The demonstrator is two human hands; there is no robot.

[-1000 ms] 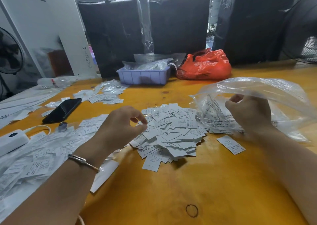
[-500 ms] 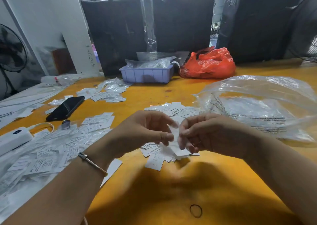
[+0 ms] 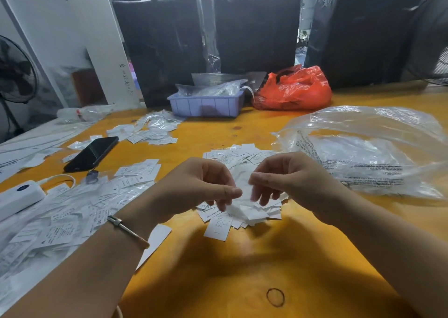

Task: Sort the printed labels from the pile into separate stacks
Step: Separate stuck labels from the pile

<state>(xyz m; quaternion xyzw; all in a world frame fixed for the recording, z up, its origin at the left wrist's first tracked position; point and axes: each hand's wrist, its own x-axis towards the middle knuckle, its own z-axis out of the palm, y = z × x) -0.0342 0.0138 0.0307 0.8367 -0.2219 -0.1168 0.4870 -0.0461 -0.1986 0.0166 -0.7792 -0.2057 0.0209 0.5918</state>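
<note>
Labels pile [image 3: 238, 212] under both hands [image 3: 194, 186], fingers [image 3: 258, 180] curled, pinching blurred labels.

Yellow table [image 3: 242, 281] holds label pile [image 3: 244, 211], phone [image 3: 93, 153], clear bag [image 3: 368, 153], purple tray [image 3: 206, 105].

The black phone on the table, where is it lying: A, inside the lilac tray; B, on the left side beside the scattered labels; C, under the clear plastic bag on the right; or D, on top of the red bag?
B: the black phone lies flat on the yellow table at the left, among the scattered labels, well apart from the lilac tray, the clear plastic bag and the red bag.
</note>
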